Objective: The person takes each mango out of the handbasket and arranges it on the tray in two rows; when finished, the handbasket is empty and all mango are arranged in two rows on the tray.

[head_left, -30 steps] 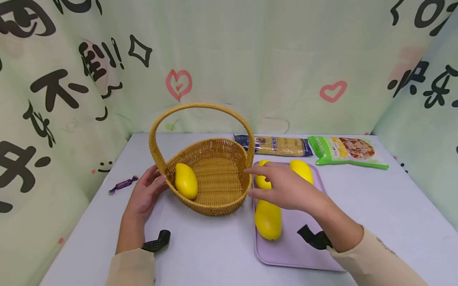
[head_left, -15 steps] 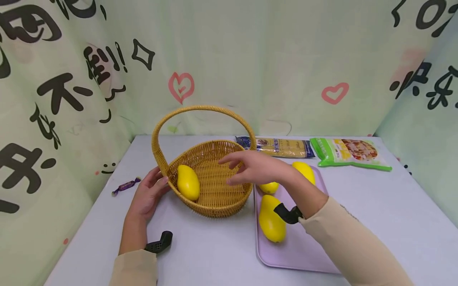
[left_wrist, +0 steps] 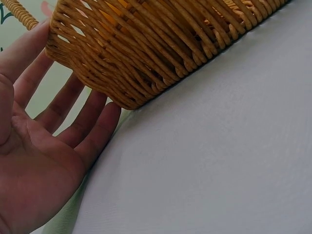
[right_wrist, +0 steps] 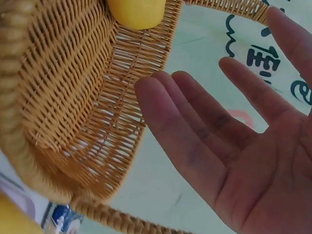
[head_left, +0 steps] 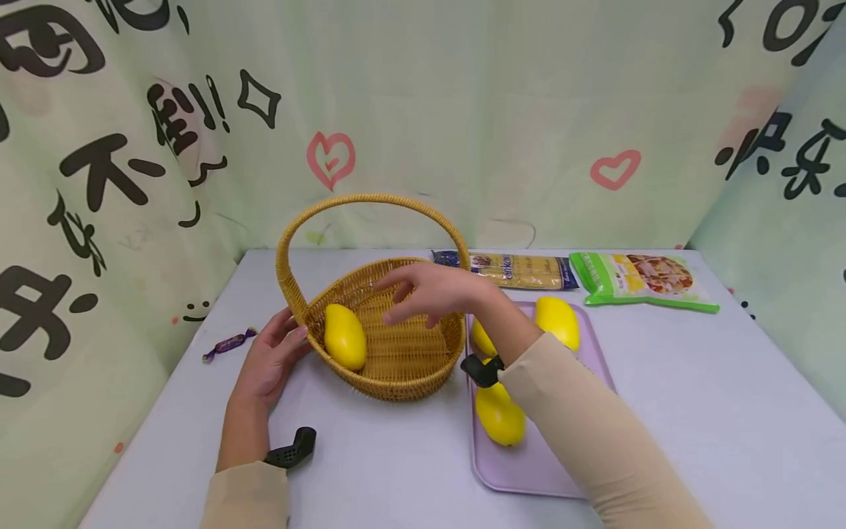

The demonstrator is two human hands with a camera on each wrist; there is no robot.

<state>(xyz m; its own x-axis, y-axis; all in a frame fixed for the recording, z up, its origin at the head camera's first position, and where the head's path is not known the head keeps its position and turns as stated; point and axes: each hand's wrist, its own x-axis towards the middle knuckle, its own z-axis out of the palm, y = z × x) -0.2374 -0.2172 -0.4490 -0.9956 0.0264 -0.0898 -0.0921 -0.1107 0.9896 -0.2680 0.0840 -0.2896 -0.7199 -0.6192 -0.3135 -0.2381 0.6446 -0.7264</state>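
Note:
A yellow mango [head_left: 345,337] lies inside the left part of a wicker basket [head_left: 403,388] with a tall arched handle. My left hand [head_left: 271,358] touches the basket's left side; in the left wrist view, the fingers [left_wrist: 92,119] lie fairly straight along the outer weave with the thumb at the rim. Over the basket's interior hovers my right hand [head_left: 429,294], holding nothing, its fingers spread and slightly bent. On a purple tray [head_left: 529,470] to the right are more mangoes [head_left: 500,415], partly covered by my right forearm and sleeve.
Behind the tray lie a pasta packet [head_left: 529,272] and a green food bag [head_left: 648,281]. A purple-wrapped candy [head_left: 228,343] sits left of my left hand. A printed curtain [head_left: 529,110] hangs along the back and sides of the white table [head_left: 370,470].
My right hand has moved left, from beside the tray's mangoes to above the basket's inside, with nothing in it. My left hand has stayed at the basket's left side.

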